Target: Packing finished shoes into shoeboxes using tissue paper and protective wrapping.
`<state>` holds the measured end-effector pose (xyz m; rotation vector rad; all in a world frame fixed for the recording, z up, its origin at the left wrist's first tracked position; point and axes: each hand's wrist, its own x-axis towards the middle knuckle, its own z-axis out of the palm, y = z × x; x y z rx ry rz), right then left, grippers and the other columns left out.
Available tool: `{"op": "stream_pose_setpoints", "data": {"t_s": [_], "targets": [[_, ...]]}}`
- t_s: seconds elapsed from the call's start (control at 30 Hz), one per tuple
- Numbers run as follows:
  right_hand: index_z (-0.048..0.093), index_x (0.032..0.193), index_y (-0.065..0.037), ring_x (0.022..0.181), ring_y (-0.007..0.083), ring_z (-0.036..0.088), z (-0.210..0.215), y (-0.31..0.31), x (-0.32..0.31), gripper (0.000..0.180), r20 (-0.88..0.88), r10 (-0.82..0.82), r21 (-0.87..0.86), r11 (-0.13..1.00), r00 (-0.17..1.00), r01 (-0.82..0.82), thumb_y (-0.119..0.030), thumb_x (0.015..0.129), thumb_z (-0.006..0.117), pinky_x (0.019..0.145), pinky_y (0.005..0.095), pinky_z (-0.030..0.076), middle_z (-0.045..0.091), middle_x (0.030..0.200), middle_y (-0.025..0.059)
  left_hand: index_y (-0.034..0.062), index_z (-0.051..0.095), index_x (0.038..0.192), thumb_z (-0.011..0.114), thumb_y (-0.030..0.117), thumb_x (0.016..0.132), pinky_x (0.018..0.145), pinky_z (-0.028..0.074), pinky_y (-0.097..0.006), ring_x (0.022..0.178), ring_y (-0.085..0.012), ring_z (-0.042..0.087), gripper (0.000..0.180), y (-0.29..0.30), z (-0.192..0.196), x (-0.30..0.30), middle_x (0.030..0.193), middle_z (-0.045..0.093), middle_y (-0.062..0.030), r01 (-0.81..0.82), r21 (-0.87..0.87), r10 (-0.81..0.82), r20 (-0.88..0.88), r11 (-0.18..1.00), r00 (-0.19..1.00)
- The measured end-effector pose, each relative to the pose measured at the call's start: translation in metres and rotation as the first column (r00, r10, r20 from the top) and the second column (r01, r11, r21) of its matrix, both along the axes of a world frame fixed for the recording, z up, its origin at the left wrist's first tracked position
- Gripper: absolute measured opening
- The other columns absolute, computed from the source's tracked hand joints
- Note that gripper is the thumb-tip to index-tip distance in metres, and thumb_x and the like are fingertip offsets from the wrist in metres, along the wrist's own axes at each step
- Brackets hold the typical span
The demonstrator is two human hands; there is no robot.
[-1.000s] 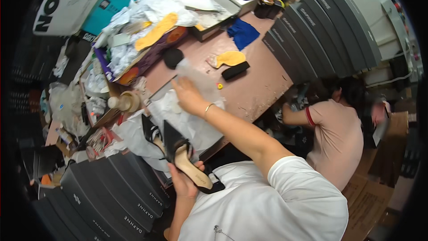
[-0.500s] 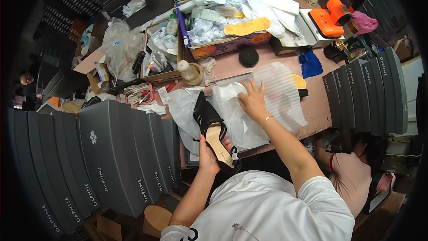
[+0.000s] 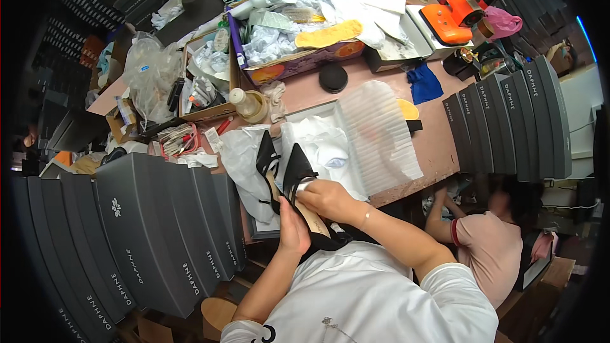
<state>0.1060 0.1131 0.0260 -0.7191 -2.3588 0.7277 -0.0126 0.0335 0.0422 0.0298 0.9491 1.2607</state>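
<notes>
My left hand (image 3: 294,230) grips a black pointed-toe heeled shoe (image 3: 297,166) with a beige insole, its heel end toward my body. At the shoe's opening, behind the toe, the closed fingers of my right hand (image 3: 332,202) hold a small white wad of paper (image 3: 305,184), mostly hidden by the fingers. A matching black shoe (image 3: 267,154) is just left of it, over white tissue; its heel end is hidden. Beneath both is an open grey shoebox (image 3: 324,109) with crumpled white tissue paper (image 3: 309,132) in it.
A ribbed translucent sheet (image 3: 381,143) covers the box's right side. Stacks of grey shoeboxes (image 3: 149,235) stand left and right. Behind are a carton of white wads (image 3: 279,76), a black round pad (image 3: 333,79) and a blue cloth (image 3: 424,84). Another person (image 3: 486,248) sits at right.
My right hand has moved from the tissue in the box to the shoe, now with a white wad. The second shoe has come into view on the left. The ribbed sheet has opened to the right.
</notes>
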Motion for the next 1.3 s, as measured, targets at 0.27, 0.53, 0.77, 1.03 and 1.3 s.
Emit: {"op": "stream_pose_setpoints", "data": {"t_s": [0.27,0.53,0.77,1.03,1.3], "targets": [[0.062,0.105,-0.005,0.097,0.0333,0.059,-0.036,0.060,0.028,0.027,0.322,-0.214,-0.025,0.972,0.922,0.234,-0.006,0.078,0.061,0.081,0.0410,0.049,0.062,0.105,0.0160,0.0044,0.052,0.115,0.052,0.031,0.093,0.065,0.055,-0.032,0.073,-0.0172,0.061,0.034,-0.019,-0.024,-0.012,0.095,0.062,-0.0089,-0.029,-0.225,0.017,-0.055,0.974,0.998],[0.059,0.085,-0.004,0.078,0.0313,0.058,-0.003,0.051,0.016,0.010,-0.058,-0.387,-0.251,0.898,0.920,0.362,-0.005,0.075,0.061,0.068,0.0396,0.049,0.059,0.083,0.0116,0.0067,0.051,0.115,0.045,0.054,0.093,0.065,0.054,-0.034,0.070,-0.0175,0.061,0.052,-0.016,-0.028,-0.024,0.090,0.061,-0.0093,-0.028,-0.214,0.044,0.073,0.977,0.996],[0.058,0.108,-0.013,0.111,0.0280,0.048,0.000,0.011,-0.027,0.038,0.180,-0.037,0.073,0.997,0.983,0.024,-0.010,0.070,0.060,0.093,0.0422,0.036,0.053,0.114,0.0096,0.0083,0.051,0.106,0.043,0.060,0.091,0.067,0.051,-0.031,0.070,-0.0165,0.058,0.055,-0.030,-0.003,0.007,0.085,0.057,-0.0053,-0.007,-0.181,0.021,0.073,0.983,0.997],[0.045,0.130,-0.008,0.112,0.0396,0.050,0.013,0.045,0.016,0.059,0.005,-0.066,-0.363,0.930,0.998,0.063,0.000,0.074,0.058,0.092,0.0452,0.044,0.050,0.123,0.0229,0.0071,0.050,0.116,0.043,0.050,0.095,0.061,0.052,-0.031,0.066,-0.0159,0.057,0.049,-0.052,-0.026,-0.015,0.087,0.059,-0.0080,-0.151,-0.292,0.163,0.018,0.945,0.986],[0.053,0.101,-0.001,0.085,0.0334,0.061,-0.059,0.065,0.029,0.027,0.323,-0.256,-0.149,0.937,0.911,0.316,0.000,0.074,0.059,0.073,0.0429,0.051,0.062,0.097,0.0162,0.0083,0.046,0.119,0.041,0.054,0.095,0.067,0.054,-0.035,0.072,-0.0191,0.061,0.052,-0.033,-0.025,-0.021,0.092,0.060,-0.0094,-0.089,-0.168,0.098,0.044,0.982,0.994]]}}
